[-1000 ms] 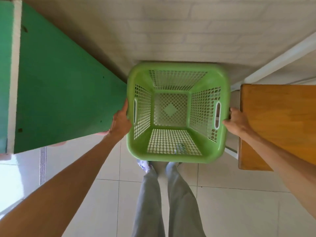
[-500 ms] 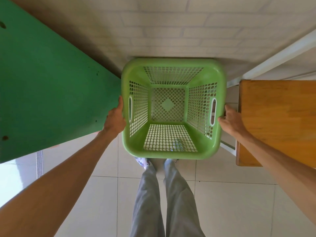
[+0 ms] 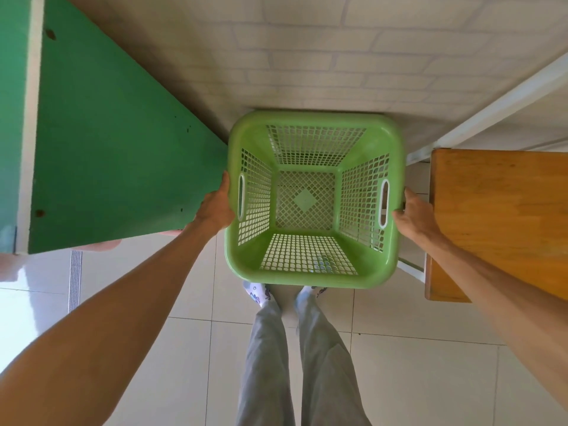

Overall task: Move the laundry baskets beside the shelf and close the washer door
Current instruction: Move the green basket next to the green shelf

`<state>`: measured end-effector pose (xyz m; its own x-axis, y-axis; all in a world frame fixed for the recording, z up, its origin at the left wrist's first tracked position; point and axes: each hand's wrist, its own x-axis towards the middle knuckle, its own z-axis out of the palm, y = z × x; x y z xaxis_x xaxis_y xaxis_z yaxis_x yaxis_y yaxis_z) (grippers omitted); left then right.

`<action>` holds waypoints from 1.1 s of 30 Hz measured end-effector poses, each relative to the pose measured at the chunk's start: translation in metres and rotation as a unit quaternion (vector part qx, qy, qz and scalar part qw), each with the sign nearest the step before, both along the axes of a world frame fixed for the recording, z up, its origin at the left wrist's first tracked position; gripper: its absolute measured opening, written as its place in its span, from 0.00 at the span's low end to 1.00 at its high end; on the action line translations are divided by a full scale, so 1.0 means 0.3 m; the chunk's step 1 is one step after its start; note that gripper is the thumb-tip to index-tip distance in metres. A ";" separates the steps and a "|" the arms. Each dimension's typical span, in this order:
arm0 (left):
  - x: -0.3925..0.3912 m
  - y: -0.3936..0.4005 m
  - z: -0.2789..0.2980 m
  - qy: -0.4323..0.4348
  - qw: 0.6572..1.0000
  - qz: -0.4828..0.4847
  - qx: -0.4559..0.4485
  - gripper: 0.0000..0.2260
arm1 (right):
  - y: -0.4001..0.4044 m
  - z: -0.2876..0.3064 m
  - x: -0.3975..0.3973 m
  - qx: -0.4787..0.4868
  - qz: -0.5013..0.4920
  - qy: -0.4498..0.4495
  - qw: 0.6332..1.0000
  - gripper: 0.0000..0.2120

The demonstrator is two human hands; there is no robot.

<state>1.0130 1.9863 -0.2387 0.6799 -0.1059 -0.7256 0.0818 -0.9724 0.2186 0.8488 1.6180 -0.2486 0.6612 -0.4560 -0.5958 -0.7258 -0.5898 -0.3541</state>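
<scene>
An empty light-green laundry basket point(image 3: 313, 272) with mesh walls and two white-edged handle slots is seen from above, right in front of my feet, its far rim near the brick-pattern wall. My left hand point(image 3: 215, 207) grips its left rim beside the handle slot. My right hand point(image 3: 413, 215) grips the right rim in the same way. A green shelf side panel point(image 3: 107, 155) stands just left of the basket. No washer is in view.
A wooden table top point(image 3: 498, 216) lies close on the right, with a white frame rail point(image 3: 491, 109) running behind it. My grey-trousered legs point(image 3: 295, 358) stand on pale floor tiles below the basket. A floor drain grate point(image 3: 75, 278) is at the left.
The basket, still held in both hands, sits slightly lower in the view than half a second ago, and the shelf's white front edge is back in sight. Both hands keep their hold.
</scene>
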 end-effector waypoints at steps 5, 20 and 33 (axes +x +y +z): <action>-0.074 -0.031 0.253 0.017 0.998 0.021 -0.054 0.41 | 0.065 0.203 -0.064 0.008 -0.040 0.003 0.999 0.23; -0.445 -0.027 1.156 -0.152 0.944 -0.283 0.077 0.38 | 0.083 1.231 -0.458 -0.071 0.079 0.022 0.994 0.25; -0.873 -0.614 1.542 -0.253 0.828 -0.501 -0.015 0.38 | -0.153 1.616 -1.407 -0.152 -0.174 0.052 0.972 0.33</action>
